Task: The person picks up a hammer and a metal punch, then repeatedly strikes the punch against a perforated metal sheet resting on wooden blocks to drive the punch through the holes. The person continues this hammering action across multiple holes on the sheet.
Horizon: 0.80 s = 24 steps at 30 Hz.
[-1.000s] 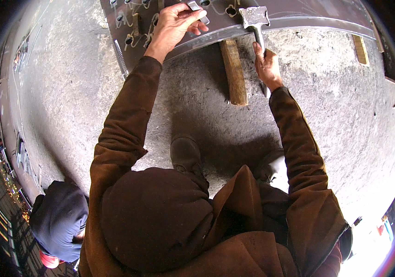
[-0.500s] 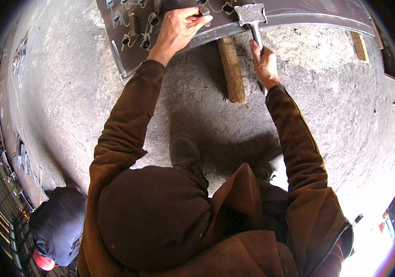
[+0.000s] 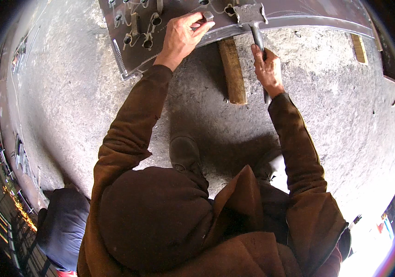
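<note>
My left hand (image 3: pixel 182 39) pinches a small grey metal piece (image 3: pixel 208 17) between thumb and fingers, just over the near edge of a dark steel plate (image 3: pixel 294 10). In my right hand (image 3: pixel 268 70) is a hammer (image 3: pixel 257 36), gripped by its metal handle. Its broad, battered head, with edges mushroomed outward, is over the plate's edge, to the right of the small piece. Several short ring-like tubes (image 3: pixel 147 44) and an upright flat tab (image 3: pixel 135 25) stand on the plate, left of my left hand.
A wooden block (image 3: pixel 233 71) lies partly under the plate on the rough concrete floor (image 3: pixel 77 92). Another wood piece (image 3: pixel 359 48) is at far right. A ribbed rod (image 3: pixel 118 56) lies along the plate's left edge. A crouching person (image 3: pixel 63 226) is at lower left, near flying sparks (image 3: pixel 22 210).
My left hand has shifted slightly right and down, and the small metal piece has turned in its fingers. My right hand moved slightly down. At lower left the sparks have grown and the person has shifted.
</note>
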{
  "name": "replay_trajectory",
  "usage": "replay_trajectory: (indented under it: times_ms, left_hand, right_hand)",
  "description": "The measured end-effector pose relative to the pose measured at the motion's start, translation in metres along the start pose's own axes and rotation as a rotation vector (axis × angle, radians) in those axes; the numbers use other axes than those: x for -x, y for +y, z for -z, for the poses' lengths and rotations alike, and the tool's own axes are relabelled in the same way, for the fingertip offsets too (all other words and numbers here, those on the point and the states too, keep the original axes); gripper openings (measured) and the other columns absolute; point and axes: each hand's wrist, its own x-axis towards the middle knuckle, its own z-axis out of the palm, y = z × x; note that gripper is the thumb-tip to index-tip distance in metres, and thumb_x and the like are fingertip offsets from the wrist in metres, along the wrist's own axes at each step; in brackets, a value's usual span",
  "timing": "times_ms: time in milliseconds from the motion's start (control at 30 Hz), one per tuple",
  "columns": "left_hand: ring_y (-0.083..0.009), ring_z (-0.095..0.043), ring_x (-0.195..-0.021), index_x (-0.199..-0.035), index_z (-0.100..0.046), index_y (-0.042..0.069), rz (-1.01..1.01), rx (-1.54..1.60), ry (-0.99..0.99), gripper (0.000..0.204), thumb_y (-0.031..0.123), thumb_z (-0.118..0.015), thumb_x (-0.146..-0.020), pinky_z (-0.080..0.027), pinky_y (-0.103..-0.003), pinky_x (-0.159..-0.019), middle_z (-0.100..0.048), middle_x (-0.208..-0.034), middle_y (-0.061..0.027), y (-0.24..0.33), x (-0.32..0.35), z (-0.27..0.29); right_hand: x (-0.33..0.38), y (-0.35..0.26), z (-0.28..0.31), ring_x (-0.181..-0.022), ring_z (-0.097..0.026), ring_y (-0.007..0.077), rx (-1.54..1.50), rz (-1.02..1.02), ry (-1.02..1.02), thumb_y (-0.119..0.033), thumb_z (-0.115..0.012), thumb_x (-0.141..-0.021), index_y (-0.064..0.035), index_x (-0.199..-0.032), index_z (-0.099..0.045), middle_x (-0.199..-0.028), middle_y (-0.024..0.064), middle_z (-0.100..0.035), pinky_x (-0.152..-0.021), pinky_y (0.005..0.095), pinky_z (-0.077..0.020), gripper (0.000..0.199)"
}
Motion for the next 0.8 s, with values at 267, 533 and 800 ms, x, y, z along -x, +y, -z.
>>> replay_trajectory:
  times_ms: [267, 533, 800]
  left_hand:
    - [-0.0282, -0.071, -0.072, -0.094, -0.071, 0.004, -0.075, -0.079, 0.074, 0.02, 0.02, -0.079, -0.087, -0.056, -0.035, -0.066, -0.072, -0.084, -0.0116, -0.011, 0.009, -0.008]
    - [-0.0307, -0.07, -0.074, -0.091, -0.069, 0.002, -0.22, -0.105, 0.208, 0.018, 0.018, -0.078, -0.088, -0.055, -0.038, -0.066, -0.07, -0.083, -0.0124, -0.008, 0.005, -0.013]
    - [-0.0266, -0.069, -0.069, -0.091, -0.071, 0.003, -0.101, -0.182, 0.128, 0.025, 0.026, -0.078, -0.088, -0.054, -0.037, -0.063, -0.07, -0.082, -0.011, -0.005, 0.009, -0.01]
  right_hand:
    - [0.045, -0.097, 0.034, -0.051, -0.054, 0.0139, -0.073, 0.13, -0.074, -0.038, -0.063, -0.102, 0.0007, -0.094, -0.061, -0.056, 0.0085, -0.054, -0.049, 0.0341, -0.0449, 0.039]
    - [0.054, -0.12, 0.033, -0.051, -0.05, 0.0177, 0.062, 0.242, -0.057, -0.044, -0.065, -0.099, 0.0028, -0.082, -0.061, -0.057, 0.0111, -0.051, -0.049, 0.038, -0.0427, 0.05]
    - [0.073, -0.258, 0.133, -0.049, -0.049, 0.0086, 0.268, 0.789, 0.281, -0.042, -0.064, -0.1, -0.0019, -0.086, -0.065, -0.061, 0.0021, -0.055, -0.042, 0.0282, -0.0384, 0.042]
